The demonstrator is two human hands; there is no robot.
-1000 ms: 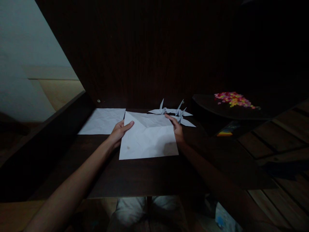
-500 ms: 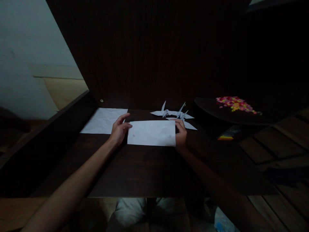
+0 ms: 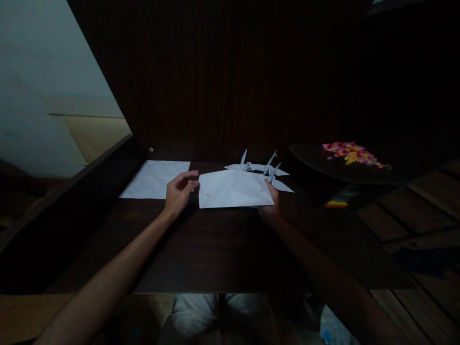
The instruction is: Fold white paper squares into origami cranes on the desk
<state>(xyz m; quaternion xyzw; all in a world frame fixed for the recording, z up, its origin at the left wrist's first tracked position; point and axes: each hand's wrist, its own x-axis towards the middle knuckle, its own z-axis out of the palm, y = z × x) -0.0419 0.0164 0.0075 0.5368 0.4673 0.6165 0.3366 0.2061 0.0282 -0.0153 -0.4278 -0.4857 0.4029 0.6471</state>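
Observation:
A folded sheet of white paper (image 3: 235, 189) is held above the dark desk, its right side tilted slightly lower. My right hand (image 3: 271, 199) grips its right edge, with some fingers hidden behind the paper. At the left edge, my left hand (image 3: 178, 193) has its thumb and forefinger apart, with the tips touching or almost touching the paper. Just behind the folded sheet lie white origami cranes (image 3: 268, 171), partly covered by it. Another white sheet (image 3: 153, 179), creased and flat, lies beyond my left hand.
A dark desk top (image 3: 201, 254) stretches below my hands, with a tall back panel (image 3: 215, 86) behind. A raised side board (image 3: 68, 191) borders the left. On a curved shelf (image 3: 312, 163) at right sits a pile of small colourful pieces (image 3: 352, 153).
The folded paper has shifted right and slightly up, and its right side has tilted down. My left thumb has slid off its front to the left edge.

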